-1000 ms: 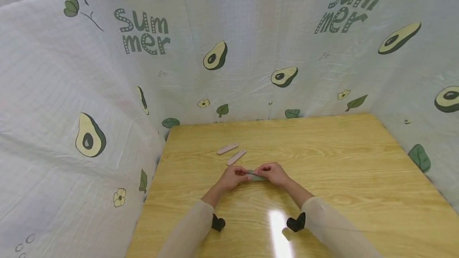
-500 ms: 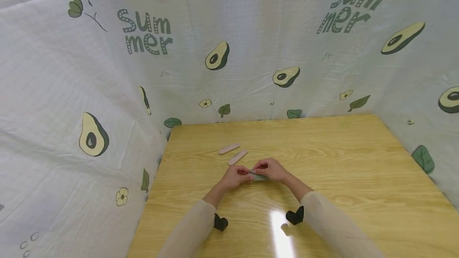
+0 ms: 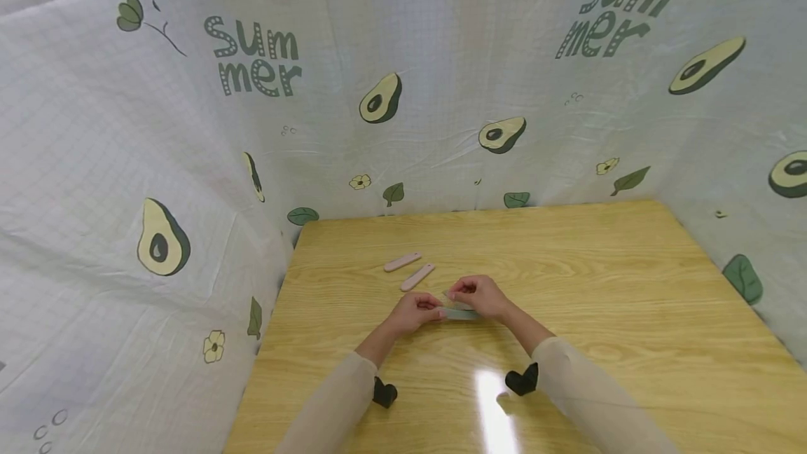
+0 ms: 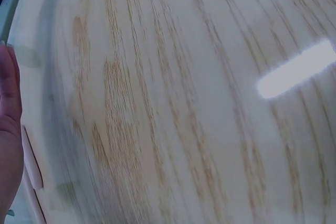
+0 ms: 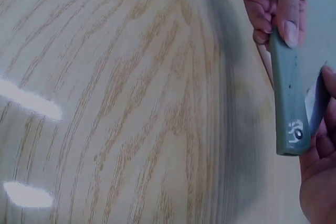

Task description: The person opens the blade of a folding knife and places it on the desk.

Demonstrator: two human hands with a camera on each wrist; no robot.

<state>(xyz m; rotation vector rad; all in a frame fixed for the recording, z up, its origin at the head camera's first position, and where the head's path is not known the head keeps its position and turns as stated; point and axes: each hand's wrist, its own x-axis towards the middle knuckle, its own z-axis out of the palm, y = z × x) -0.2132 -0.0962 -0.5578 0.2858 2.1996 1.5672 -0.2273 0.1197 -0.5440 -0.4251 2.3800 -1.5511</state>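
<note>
A green folding knife (image 5: 286,95) is held between the two hands over the table's middle. Its handle has a rivet and white marking at the end nearer the right hand. My left hand (image 3: 411,312) pinches the opposite end of the handle between thumb and fingers. From the riveted end a grey blade (image 5: 316,102) stands out at an angle from the handle. My right hand (image 3: 485,298) pinches that blade near its tip. In the left wrist view only the edge of the left hand (image 4: 8,103) and a strip of green handle show.
Two slim pink handles (image 3: 402,262) of similar shape lie on the wooden table (image 3: 567,286), just beyond the left hand. A white curtain (image 3: 441,76) printed with avocados hangs behind and along both sides. Light glares off the near tabletop.
The right hand has moved slightly up and away from the handle, swinging the blade out of it. The left hand keeps its grip nearly in place. The pink handles lie unmoved.
</note>
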